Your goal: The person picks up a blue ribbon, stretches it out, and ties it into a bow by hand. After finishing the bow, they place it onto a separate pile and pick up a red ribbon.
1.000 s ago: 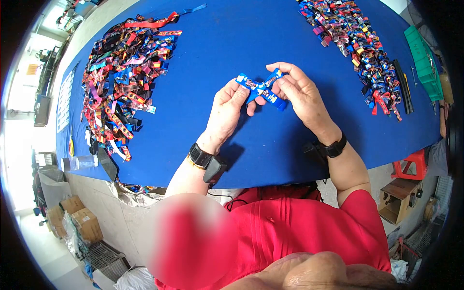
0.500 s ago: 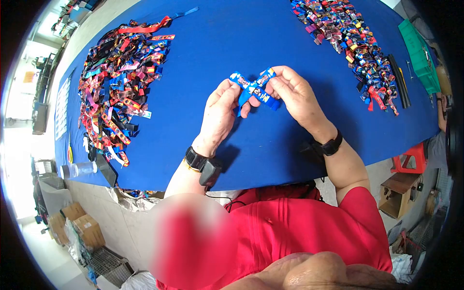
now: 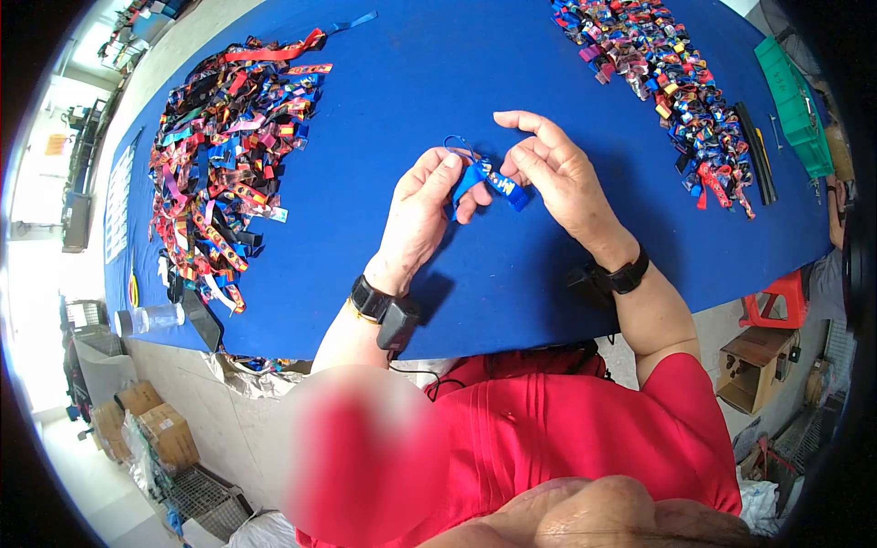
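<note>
A blue printed ribbon (image 3: 505, 188) with a loop at its upper left is pinched between the thumb and fingers of my left hand (image 3: 423, 198). Its free end points to the lower right, over the blue tabletop (image 3: 493, 292). Just right of the ribbon is my right hand (image 3: 559, 179), with its index finger stretched out and up and its other fingers curled near the thumb. The right fingertips are close to the ribbon; whether they touch it is hard to tell.
A heap of colourful ribbons (image 3: 224, 155) lies at the left, and a long row of folded ribbons (image 3: 671, 87) at the upper right. Black strips (image 3: 756, 153) and a green tray (image 3: 793, 108) lie at the right. A clear bottle (image 3: 151, 320) and a dark phone-like object (image 3: 203, 320) are at the lower left.
My right hand has let go of the ribbon's upper right part, and its index finger has lifted. The ribbon's crossed upper ends have folded away into a thin loop beside my left hand.
</note>
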`<state>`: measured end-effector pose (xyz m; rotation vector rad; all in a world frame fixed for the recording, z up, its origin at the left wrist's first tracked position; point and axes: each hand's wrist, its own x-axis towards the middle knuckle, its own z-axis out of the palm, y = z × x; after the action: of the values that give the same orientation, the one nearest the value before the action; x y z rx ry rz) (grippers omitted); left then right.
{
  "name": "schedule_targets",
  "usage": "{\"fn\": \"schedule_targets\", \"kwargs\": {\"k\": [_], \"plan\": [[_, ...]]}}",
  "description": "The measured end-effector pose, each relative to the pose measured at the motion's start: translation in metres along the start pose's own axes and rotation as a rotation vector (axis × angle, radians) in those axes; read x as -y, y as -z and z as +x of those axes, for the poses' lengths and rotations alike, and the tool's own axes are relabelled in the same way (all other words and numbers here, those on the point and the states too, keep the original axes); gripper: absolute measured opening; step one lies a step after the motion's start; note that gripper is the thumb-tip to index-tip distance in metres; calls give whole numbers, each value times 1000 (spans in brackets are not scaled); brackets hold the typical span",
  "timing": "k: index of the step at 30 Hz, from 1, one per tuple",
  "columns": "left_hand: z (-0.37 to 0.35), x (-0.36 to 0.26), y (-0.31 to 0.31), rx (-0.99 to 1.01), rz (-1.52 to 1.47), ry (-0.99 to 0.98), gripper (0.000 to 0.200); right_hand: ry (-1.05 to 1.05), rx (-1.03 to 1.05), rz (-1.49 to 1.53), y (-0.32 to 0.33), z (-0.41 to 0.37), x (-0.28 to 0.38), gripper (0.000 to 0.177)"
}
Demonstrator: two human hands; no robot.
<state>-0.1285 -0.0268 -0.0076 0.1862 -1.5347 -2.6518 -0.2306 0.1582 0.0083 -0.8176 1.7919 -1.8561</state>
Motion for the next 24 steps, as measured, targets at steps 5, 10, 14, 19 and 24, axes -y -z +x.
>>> {"fn": "schedule_targets", "kwargs": {"k": [5,10,14,19,24], "plan": [[-2,-1,-3,-73,54,0,24,-24,30,-1,-1,0,0,29],[-1,-1,-1,-27,50,2,28,-38,73,26,-3,0,0,24],[0,-2,-1,-62,-9,-7,32,-2,56,32,-4,0,-5,23],[-1,-3,5,-70,-107,-32,26,-10,-66,-10,-4,-1,-2,27],[-2,-6,3,-74,-129,-8,27,-39,-47,84,-5,0,1,31]]}}
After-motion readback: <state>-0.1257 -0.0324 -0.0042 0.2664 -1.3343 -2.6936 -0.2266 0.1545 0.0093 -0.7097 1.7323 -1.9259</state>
